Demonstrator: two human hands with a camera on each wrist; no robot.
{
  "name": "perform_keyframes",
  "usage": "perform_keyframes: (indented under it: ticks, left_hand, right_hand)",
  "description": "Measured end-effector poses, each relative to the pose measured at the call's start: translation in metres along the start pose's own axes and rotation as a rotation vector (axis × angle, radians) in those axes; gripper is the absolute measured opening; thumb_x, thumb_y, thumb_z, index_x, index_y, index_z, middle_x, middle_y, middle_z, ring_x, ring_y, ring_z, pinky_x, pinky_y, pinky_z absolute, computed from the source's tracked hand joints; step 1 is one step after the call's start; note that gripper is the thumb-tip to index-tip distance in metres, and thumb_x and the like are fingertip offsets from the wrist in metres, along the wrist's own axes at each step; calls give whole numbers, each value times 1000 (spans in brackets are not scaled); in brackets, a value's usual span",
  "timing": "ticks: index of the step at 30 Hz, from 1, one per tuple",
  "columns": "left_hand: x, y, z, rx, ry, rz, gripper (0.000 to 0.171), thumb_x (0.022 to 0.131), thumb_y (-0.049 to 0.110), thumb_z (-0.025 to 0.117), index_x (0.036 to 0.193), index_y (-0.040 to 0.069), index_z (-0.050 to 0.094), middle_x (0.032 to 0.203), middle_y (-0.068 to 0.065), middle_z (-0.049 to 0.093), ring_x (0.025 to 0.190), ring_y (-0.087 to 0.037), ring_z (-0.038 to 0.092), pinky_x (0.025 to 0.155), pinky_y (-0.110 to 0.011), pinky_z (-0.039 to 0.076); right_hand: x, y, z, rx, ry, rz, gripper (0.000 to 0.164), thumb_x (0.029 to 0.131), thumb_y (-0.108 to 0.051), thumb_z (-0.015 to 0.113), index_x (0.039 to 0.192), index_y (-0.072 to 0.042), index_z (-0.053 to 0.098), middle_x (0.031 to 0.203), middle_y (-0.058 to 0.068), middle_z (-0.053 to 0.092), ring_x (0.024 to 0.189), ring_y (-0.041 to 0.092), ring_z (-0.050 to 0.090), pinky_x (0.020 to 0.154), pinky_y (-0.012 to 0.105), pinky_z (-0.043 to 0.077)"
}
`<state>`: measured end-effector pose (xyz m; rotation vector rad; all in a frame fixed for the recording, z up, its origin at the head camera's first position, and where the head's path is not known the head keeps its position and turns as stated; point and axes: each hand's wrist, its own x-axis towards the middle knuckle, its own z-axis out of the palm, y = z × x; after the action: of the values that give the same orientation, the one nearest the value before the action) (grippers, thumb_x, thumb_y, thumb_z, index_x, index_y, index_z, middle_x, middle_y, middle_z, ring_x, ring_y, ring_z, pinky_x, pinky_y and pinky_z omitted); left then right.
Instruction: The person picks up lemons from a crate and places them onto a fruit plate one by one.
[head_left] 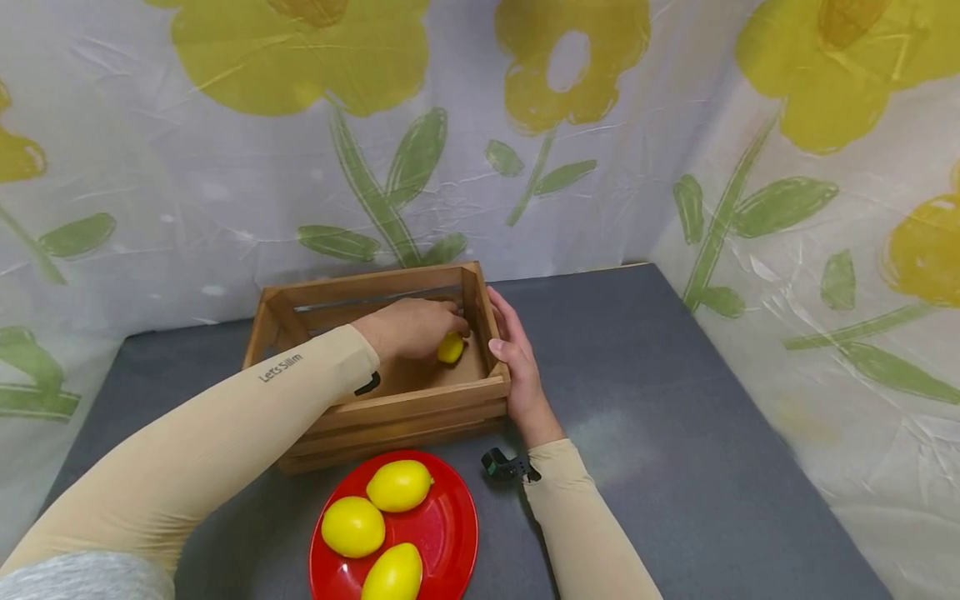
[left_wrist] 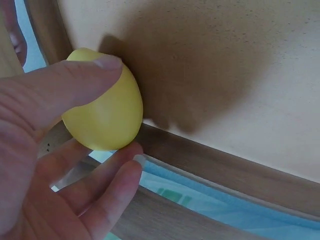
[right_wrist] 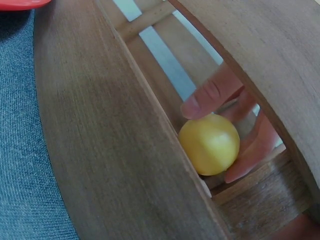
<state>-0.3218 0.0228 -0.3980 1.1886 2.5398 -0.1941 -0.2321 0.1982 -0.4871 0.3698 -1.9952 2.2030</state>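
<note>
Reaching into a slatted wooden crate point(head_left: 405, 406), my left hand point(head_left: 416, 327) holds a yellow lemon point(head_left: 450, 348) near the crate's right end. In the left wrist view the thumb lies across the lemon point(left_wrist: 107, 117), with the other fingers beneath and behind it, close over the crate's floor point(left_wrist: 225, 75). Through a gap in the slats, the right wrist view shows the same lemon point(right_wrist: 209, 145) and the left fingers point(right_wrist: 212, 92). My right hand point(head_left: 519, 367) grips the crate's right end from outside, thumb at the rim and fingers along the side.
In front of the crate, a red plate point(head_left: 450, 533) carries three lemons, one of them a lemon point(head_left: 352, 527) at its left. All this stands on a dark grey table point(head_left: 637, 467). A flower-printed sheet point(head_left: 225, 183) hangs behind the table and along its right side.
</note>
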Motion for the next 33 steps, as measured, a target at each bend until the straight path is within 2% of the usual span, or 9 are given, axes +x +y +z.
perform_keyframes:
  ticks: [5,20,27,30,33]
  left_hand:
    - [-2,-1,0,13,16,3,48,98,8,73,145,18,69,146,-13,62,124,-29,65,111,-51,56]
    - [-13,-4,0,-7,19,5,46,95,18,80,140,20,72,137,-12,65,109,-28,65,102,-51,57]
    - [-25,-3,-15,-14,62,12,43,98,20,75,142,19,71,139,-10,66,115,-28,66,106,-51,58]
    - [-31,-2,-23,-22,91,10,40,100,21,71,139,21,72,134,-9,68,115,-28,66,104,-51,59]
    - [-38,-1,-31,-23,98,9,39,99,24,72,138,23,72,130,-9,68,108,-28,66,99,-51,60]
  right_hand:
    - [1,-3,3,9,1,1,74,93,-39,45,167,-40,38,171,-2,40,157,30,40,125,66,32]
    - [0,-5,10,10,-2,2,73,93,-38,45,166,-39,38,170,-2,41,157,30,40,126,64,31]
    - [0,-2,7,30,-2,-15,73,93,-37,45,166,-37,39,169,4,42,155,45,38,124,71,30]
    - [0,-2,4,26,4,-20,73,94,-37,45,166,-36,39,169,5,42,155,46,37,123,71,29]
    - [0,-1,2,19,16,-19,73,94,-38,45,166,-36,40,168,3,43,155,43,38,123,67,30]
